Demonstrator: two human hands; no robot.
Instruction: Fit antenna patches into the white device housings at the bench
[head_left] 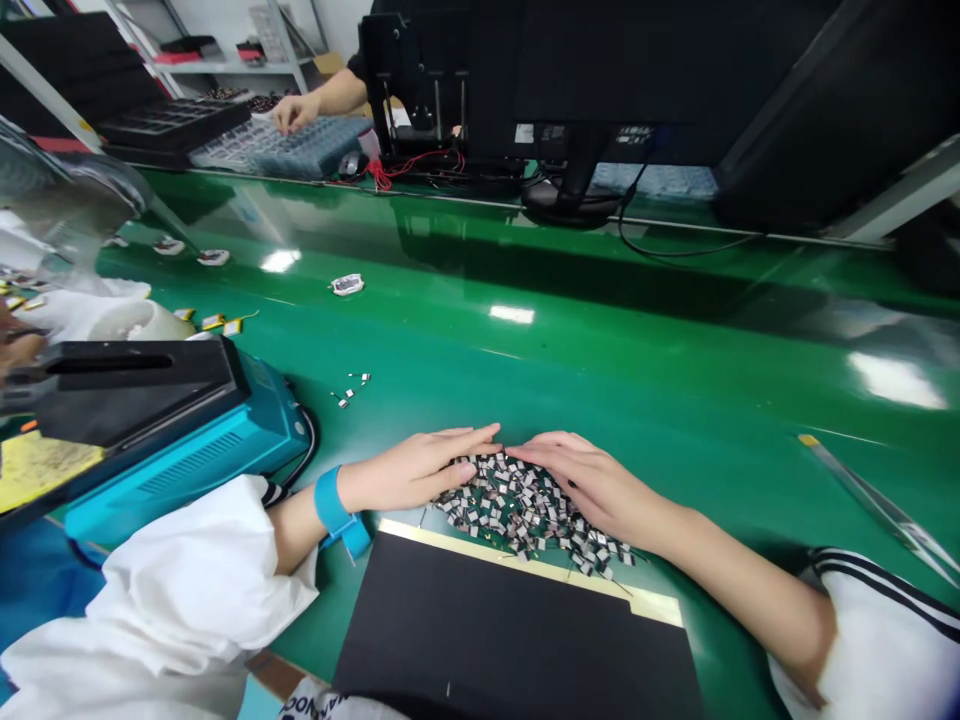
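Observation:
A heap of small silvery parts with thin dark wires (517, 500) lies on the green tabletop. My left hand (412, 468) rests along the heap's left and far side, fingers stretched out flat and pointing right. From the other side my right hand (592, 480) lies against the right and far edge, its fingers extended too. The fingertips of both hands nearly meet behind the heap. A blue wrist strap (330, 505) is around my left wrist. On the near side, a black sheet with a pale yellow edge (517, 630) reaches up to the heap, and some parts lie on that edge.
Left stands a blue and black bench device (202, 430) with a cable. Loose small parts (349, 393) lie beyond my left hand, and a white oval part (347, 285) farther back. Tweezers (877, 500) lie right. Behind are monitors (600, 90) and a co-worker's hand (296, 113) over trays.

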